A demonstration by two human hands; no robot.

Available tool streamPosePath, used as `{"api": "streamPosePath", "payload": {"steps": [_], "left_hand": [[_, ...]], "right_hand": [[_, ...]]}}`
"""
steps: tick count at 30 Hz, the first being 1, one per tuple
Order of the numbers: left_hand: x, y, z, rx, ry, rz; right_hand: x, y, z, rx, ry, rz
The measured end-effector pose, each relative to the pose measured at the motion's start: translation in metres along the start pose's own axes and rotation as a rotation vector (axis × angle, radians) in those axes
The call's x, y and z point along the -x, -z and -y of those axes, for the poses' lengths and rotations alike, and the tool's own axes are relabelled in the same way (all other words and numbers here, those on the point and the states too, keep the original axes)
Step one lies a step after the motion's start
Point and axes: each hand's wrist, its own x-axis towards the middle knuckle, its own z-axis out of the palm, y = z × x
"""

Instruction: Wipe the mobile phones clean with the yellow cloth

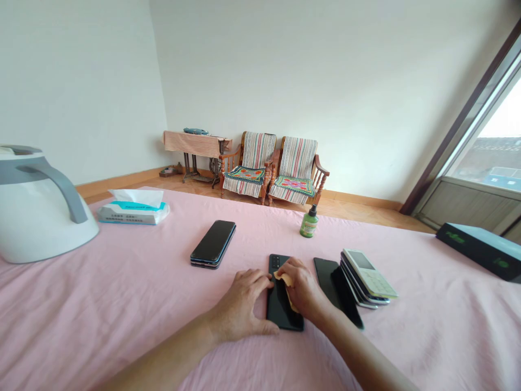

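Note:
A black smartphone (280, 312) lies back side up on the pink cloth, its camera block toward the far end. My right hand (300, 288) is closed around a small yellow cloth (290, 281) and presses it against the phone's back. Along the phone's left edge rests my left hand (244, 301), thumb and fingers spread, the fingertips touching the edge. Just right of my right hand is another dark phone or flat case (336, 279), partly hidden by my forearm. Beside it leans a stack of phones topped by a white keypad phone (364, 266).
Another phone stack (214, 241) lies left of centre. A green spray bottle (309, 222) stands farther back. A tissue pack (132, 210) and a white kettle (40, 212) are at left, a black box (480, 250) at right. Two chairs (293, 168) stand beyond the table.

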Motion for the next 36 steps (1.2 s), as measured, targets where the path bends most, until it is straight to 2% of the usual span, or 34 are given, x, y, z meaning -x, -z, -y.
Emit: {"api": "streamPosePath", "payload": {"steps": [6, 13, 21, 28, 36], "left_hand": [[0.001, 0.0, 0.0, -0.023, -0.024, -0.013], [0.001, 0.0, -0.001, -0.068, -0.036, -0.019], [0.0, -0.002, 0.0, -0.087, -0.022, -0.029], [-0.002, -0.001, 0.0, -0.067, -0.011, -0.023], [-0.001, -0.001, -0.001, -0.059, -0.016, -0.028]], "right_hand": [[-0.019, -0.008, 0.005, 0.046, -0.035, 0.016], [-0.012, -0.001, -0.003, 0.066, -0.098, -0.004], [-0.01, 0.003, -0.009, 0.038, -0.084, -0.004], [-0.016, -0.006, 0.001, 0.008, -0.061, -0.023], [-0.016, -0.005, -0.01, -0.001, -0.047, -0.017]]}}
